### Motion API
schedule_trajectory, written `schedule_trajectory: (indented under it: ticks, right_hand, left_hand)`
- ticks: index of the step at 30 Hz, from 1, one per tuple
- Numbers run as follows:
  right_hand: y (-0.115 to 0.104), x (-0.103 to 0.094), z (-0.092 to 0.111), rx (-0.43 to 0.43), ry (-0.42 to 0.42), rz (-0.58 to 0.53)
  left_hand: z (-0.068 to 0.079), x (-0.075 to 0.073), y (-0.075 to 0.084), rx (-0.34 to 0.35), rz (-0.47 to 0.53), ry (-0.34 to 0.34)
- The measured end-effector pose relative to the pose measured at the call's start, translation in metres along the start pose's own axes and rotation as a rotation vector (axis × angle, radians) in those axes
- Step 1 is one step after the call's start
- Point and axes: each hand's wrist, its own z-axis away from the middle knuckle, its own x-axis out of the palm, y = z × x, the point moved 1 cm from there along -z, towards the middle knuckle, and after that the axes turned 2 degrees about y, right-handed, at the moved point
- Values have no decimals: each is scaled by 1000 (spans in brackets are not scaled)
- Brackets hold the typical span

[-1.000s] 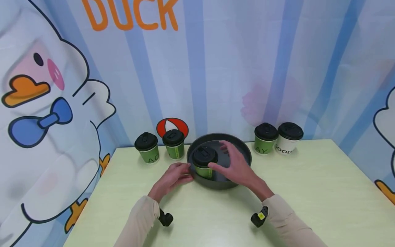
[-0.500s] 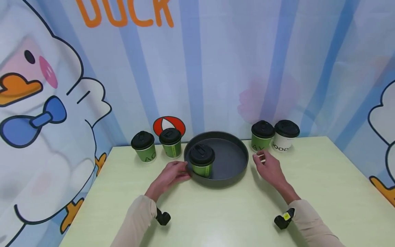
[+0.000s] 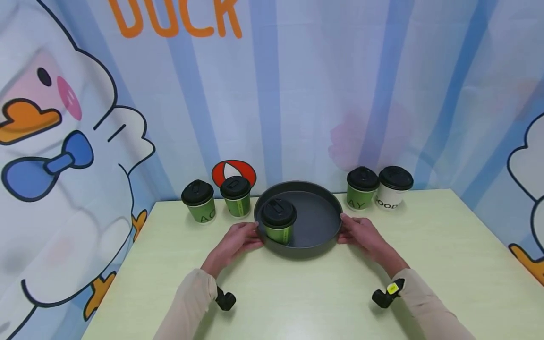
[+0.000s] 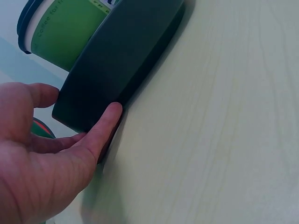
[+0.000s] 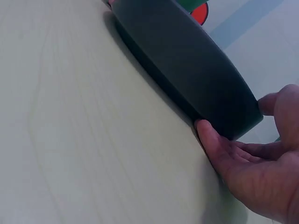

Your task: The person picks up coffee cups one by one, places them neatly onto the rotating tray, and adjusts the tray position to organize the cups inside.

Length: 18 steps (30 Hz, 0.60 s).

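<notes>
A round dark grey pan (image 3: 318, 219) stands between my two hands at the middle of the table. Inside it, toward the left wall, is an upright green paper cup (image 3: 278, 224) with a black lid. My left hand (image 3: 233, 242) grips the pan's left side; in the left wrist view one digit is at the rim and others sit low near the pan's base (image 4: 126, 51). On the opposite side my right hand (image 3: 364, 236) holds the pan the same way, with fingers (image 5: 210, 137) tucked at the bottom edge in the right wrist view.
Two green lidded cups (image 3: 200, 203) stand left of the pan at the back. Back right are another green cup (image 3: 361, 191) and a white cup (image 3: 393, 189), side by side. A printed duck curtain (image 3: 297, 94) hangs right behind the pale table (image 3: 297, 297).
My right hand has left the cup in the pan, swung out to the right, then come back to the pan's right side and taken hold. The left hand stays on the pan.
</notes>
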Motion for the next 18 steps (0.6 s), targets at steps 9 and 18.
schedule_trajectory:
  ticks: [9,18]
  right_hand:
    - [-1,-12,12,66,-202,-80]
    - [-5,-10,9,79,-210,-77]
  left_hand:
    - [-2,2,-2,-13,-3,9]
    - [-1,2,-2,-8,7,16]
